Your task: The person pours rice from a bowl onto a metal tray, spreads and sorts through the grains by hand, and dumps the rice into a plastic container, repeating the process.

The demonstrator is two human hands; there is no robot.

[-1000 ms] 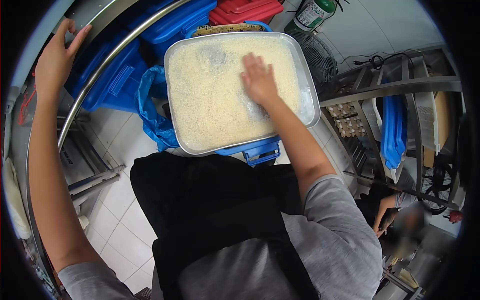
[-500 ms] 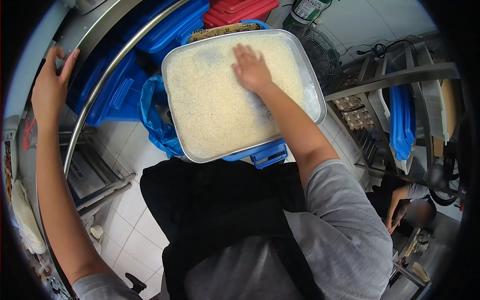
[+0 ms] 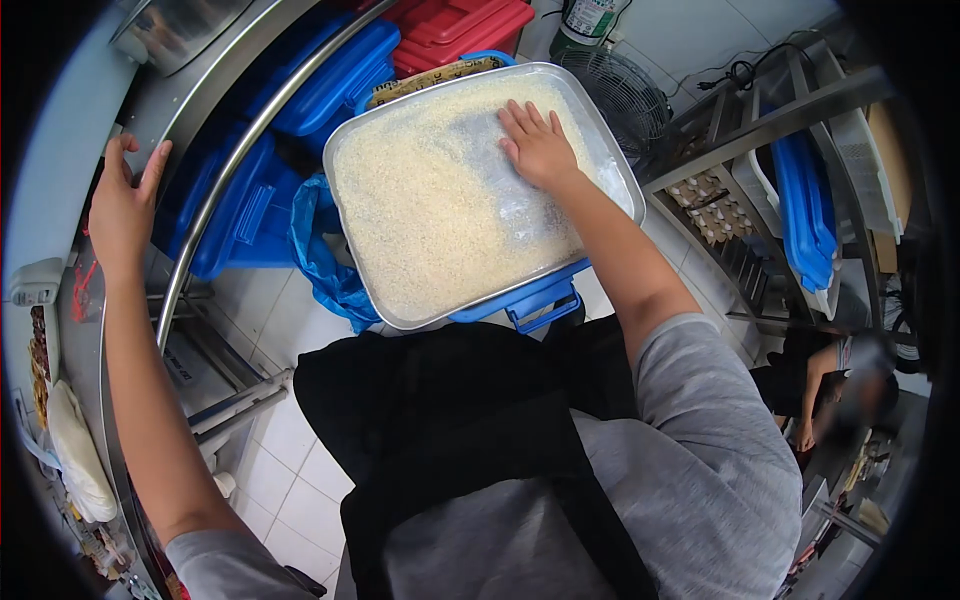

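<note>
Right hand [image 3: 538,152] flat on pale, patchy grains [image 3: 420,220].

- Grain [image 3: 410,235] in the tray [image 3: 608,150], before the person [image 3: 470,430], above a bin [image 3: 525,296]
- Right hand [image 3: 538,150] at the tray's far right part
- Left hand [image 3: 124,205] by the counter [image 3: 165,105], leftmost
- Bag [image 3: 312,245] left of the tray
- Fan [image 3: 630,98] behind it, rightward
- Egg cartons [image 3: 708,205] on the rack [image 3: 780,131], farther right

At twelve o'clock the tray [image 3: 618,186] is hiding most of a blue container [image 3: 525,298] beneath. Near one, the view's top edge is cutting off a green cylinder [image 3: 585,20]; just past three, a co-worker's head [image 3: 868,372] is showing blurred.
</note>
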